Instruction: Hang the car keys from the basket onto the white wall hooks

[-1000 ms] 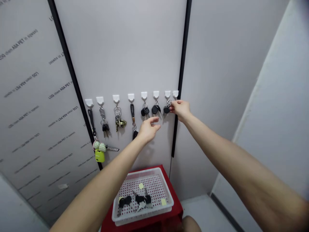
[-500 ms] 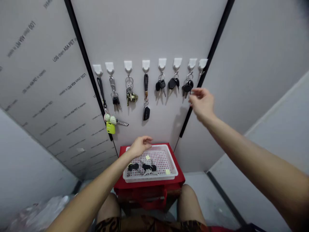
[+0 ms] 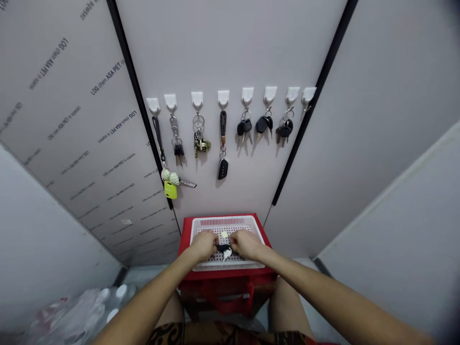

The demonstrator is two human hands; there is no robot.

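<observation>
Both hands are down at the white perforated basket (image 3: pixel 230 221). My left hand (image 3: pixel 204 244) has its fingers curled at the left side of a bunch of black-headed keys (image 3: pixel 224 250). From the right, my right hand (image 3: pixel 246 243) pinches the same bunch, and a silver key blade points down between the hands. My fingers partly cover the keys, so the exact grip is hard to see. A pale yellow square (image 3: pixel 224 234) lies in the basket just beyond them.
On the wall ahead, several white hooks (image 3: pixel 223 97) carry bunches of keys (image 3: pixel 245 126), a braided strap with a car key fob (image 3: pixel 223 168) and a lime-green tag (image 3: pixel 170 190). Under the basket is a red cloth-covered stand (image 3: pixel 223 275). Plastic-wrapped bottles (image 3: pixel 108 299) sit low at left.
My right hand has dropped from the rightmost hanging keys to the basket. My left hand has lowered onto the keys there. The view has shifted slightly.
</observation>
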